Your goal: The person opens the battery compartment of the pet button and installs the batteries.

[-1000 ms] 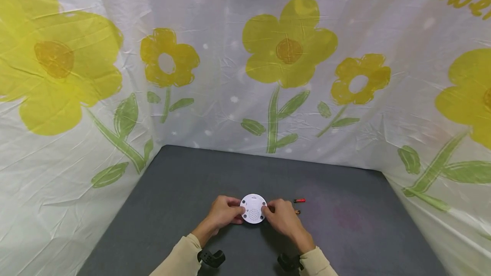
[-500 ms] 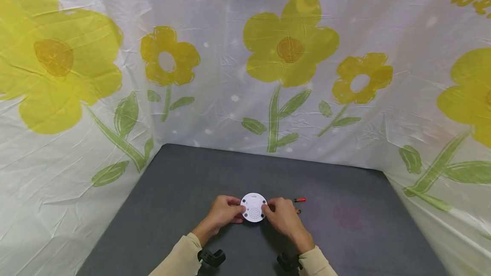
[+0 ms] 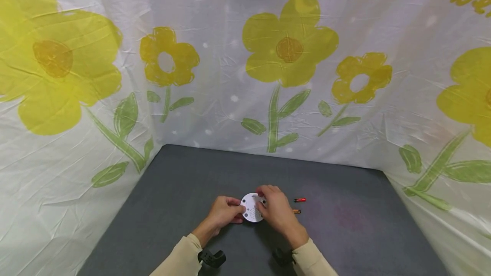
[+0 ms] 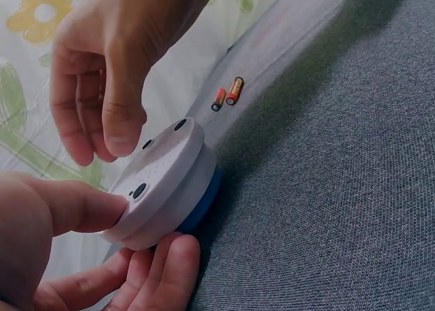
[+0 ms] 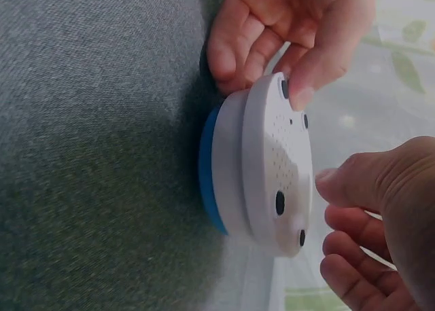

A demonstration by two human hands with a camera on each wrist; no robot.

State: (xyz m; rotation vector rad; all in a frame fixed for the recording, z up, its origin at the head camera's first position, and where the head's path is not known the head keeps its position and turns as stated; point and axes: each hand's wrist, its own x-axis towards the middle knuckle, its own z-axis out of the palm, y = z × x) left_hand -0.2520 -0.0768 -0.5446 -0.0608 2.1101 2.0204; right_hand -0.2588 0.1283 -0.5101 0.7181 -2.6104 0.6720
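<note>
A round white device (image 3: pixel 251 208) with a blue lower rim (image 5: pixel 209 168) lies with its flat face up; that face has several dark round feet and a patch of small holes. My left hand (image 3: pixel 223 211) pinches its left edge, thumb on the face and fingers underneath, as the left wrist view shows. Over the right part of the face hovers my right hand (image 3: pixel 279 210), fingers loosely bent and holding nothing. Its thumb (image 5: pixel 350 182) is very close to the face; I cannot tell whether it touches. In the head view this hand hides the device's right edge.
Two small batteries lie on the dark grey table (image 3: pixel 215 169) to the right of the right hand: a red one (image 3: pixel 300 199) and an orange one (image 3: pixel 296 211). A white curtain (image 3: pixel 218 76) with yellow flowers surrounds the table at the back and sides.
My right hand has let go of the device's right edge and moved left and up over its face. More of the orange battery shows. My left hand and the device stay in place.
</note>
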